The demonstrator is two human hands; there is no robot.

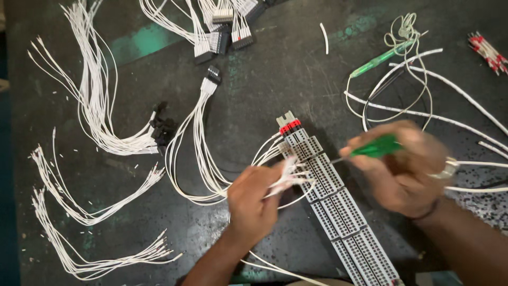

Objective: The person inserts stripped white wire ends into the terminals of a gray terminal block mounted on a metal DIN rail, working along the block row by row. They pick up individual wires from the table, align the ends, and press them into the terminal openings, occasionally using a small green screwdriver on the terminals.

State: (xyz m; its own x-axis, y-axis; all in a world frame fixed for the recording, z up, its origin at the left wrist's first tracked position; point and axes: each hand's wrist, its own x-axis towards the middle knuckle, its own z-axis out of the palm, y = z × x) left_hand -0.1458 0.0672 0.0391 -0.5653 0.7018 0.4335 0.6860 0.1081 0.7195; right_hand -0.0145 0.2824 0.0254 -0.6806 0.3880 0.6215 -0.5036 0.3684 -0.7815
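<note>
Two bare hands work over a dark, scuffed worktable (296, 69), seen from a head camera looking down. The left hand (254, 204) is low in the middle, its fingers pinched closed on a bunch of thin white wires (288, 177), pressing their ends against the side of a long grey terminal strip (338, 206). The strip lies diagonally, from a red-marked end near the centre down to the bottom edge. The right hand (405, 169), blurred, is curled around a green-handled screwdriver (375, 148), whose thin metal tip touches the strip just beside the wires.

Loose bundles of white wires (95, 100) fan across the left side of the table. Black connectors (227, 34) with wire tails lie at the top. A second green tool (378, 61) and coiled white cables (418, 106) rest at the upper right.
</note>
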